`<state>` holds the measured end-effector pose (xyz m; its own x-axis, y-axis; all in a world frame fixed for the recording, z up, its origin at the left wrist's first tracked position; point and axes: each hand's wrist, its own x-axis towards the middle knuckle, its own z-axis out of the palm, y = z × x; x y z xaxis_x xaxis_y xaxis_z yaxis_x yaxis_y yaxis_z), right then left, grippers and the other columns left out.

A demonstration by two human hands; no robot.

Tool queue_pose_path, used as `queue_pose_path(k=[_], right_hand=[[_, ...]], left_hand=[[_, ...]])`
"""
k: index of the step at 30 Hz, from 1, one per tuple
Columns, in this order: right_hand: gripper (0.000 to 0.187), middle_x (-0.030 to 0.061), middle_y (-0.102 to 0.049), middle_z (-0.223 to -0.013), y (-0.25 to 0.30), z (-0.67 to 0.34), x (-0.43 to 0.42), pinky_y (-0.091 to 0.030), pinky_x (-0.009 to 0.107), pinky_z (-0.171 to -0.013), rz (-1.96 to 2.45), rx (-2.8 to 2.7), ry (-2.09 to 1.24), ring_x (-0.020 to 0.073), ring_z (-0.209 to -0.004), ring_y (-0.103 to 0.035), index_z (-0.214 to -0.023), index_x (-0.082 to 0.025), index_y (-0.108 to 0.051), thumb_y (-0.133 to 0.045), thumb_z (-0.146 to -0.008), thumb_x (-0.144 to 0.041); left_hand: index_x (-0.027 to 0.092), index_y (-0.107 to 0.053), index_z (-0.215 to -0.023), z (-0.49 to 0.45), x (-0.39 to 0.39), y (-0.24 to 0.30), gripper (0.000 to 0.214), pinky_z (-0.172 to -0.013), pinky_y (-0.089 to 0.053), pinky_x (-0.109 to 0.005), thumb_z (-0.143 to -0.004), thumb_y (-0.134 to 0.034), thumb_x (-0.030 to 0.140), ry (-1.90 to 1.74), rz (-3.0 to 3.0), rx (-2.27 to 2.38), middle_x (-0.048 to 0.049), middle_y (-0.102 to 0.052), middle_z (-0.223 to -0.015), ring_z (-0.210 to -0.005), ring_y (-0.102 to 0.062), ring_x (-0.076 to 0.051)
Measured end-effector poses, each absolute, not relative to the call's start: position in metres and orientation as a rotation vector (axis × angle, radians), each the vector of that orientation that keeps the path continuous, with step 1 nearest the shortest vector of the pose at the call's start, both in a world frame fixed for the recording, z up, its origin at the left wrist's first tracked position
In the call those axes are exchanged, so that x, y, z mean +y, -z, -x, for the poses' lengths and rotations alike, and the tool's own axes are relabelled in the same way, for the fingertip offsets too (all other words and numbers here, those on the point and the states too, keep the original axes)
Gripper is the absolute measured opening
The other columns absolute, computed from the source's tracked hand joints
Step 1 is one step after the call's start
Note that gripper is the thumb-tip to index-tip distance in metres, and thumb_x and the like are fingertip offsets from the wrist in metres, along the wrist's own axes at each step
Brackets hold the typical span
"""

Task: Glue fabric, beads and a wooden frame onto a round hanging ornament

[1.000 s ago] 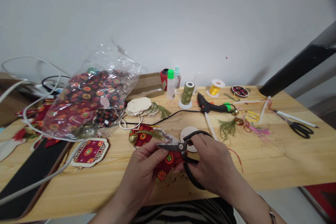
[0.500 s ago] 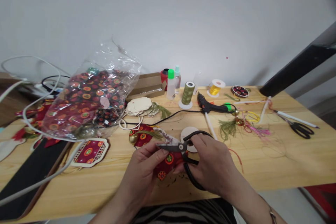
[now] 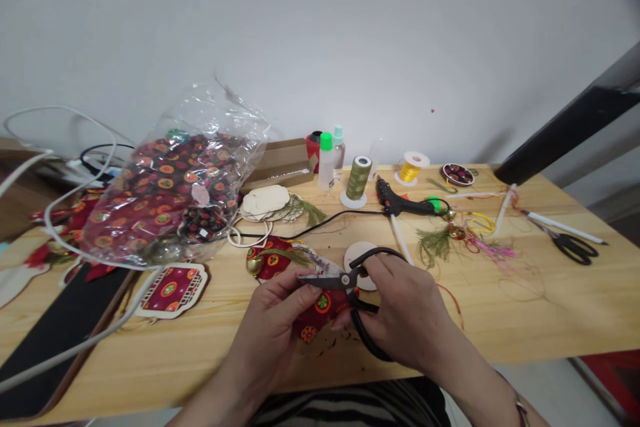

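Pinched in my left hand (image 3: 275, 317) is a piece of dark red fabric (image 3: 320, 317) with orange and green flower prints. My right hand (image 3: 407, 310) grips the black loop handles of a pair of scissors (image 3: 369, 320). The scissors' blades point left across the fabric's upper edge, close to my left thumb and fingertips. Small dark scraps lie below the fabric. Just beyond the blades are a round wooden disc (image 3: 360, 252) and a red patterned piece (image 3: 270, 259) with a gold bell (image 3: 254, 265) and a green tassel.
A clear plastic bag (image 3: 165, 180) of printed fabric fills the left side. Along the back stand bottles (image 3: 326, 163), a green thread spool (image 3: 359, 180) and a yellow spool (image 3: 411, 170). A glue gun (image 3: 405, 203) lies mid-table; another pair of scissors (image 3: 575, 248) is at right.
Almost nothing differs. My hands, the scissors and the fabric keep nearly the same places, with the handles about as far apart as before.
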<state>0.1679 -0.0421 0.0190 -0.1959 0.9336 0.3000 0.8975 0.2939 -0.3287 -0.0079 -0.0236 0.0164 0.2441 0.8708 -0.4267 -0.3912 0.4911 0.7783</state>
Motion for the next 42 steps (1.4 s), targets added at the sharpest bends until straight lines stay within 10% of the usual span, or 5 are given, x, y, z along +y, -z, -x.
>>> queue_pose_path(k=[26,32,42], right_hand=[[0.014,0.0053,-0.066,-0.073,-0.013,-0.170,-0.042,-0.039,0.029,-0.057,1.543,-2.072,-0.013,0.0209,-0.067,-0.061,-0.081,-0.017,-0.058,-0.062,-0.073,-0.028],[0.029,-0.0056,-0.044,-0.052,-0.023,-0.174,-0.039,-0.029,0.023,-0.044,1.686,-1.615,-0.653,0.0111,-0.048,-0.040,-0.064,-0.021,-0.049,-0.067,-0.070,-0.043],[0.027,-0.0035,-0.052,-0.067,-0.016,-0.166,-0.035,-0.040,0.021,-0.052,1.313,-1.214,-1.363,0.0089,-0.056,-0.045,-0.068,-0.019,-0.046,-0.070,-0.064,-0.031]], left_hand=[[0.015,-0.074,-0.077,0.004,-0.023,-0.022,0.013,-0.068,-0.057,-0.030,-0.065,-0.076,0.020,-0.927,-0.562,0.916,-0.0055,-0.075,-0.078,-0.069,-0.069,-0.018],[0.013,-0.074,-0.074,0.004,-0.023,-0.023,0.020,-0.059,-0.055,-0.026,-0.060,-0.081,0.024,-0.912,-0.524,1.023,-0.0054,-0.073,-0.066,-0.055,-0.065,-0.015],[0.012,-0.073,-0.077,0.004,-0.023,-0.021,0.021,-0.062,-0.052,-0.027,-0.062,-0.079,0.025,-0.864,-0.548,1.015,-0.0067,-0.073,-0.069,-0.057,-0.064,-0.015]])
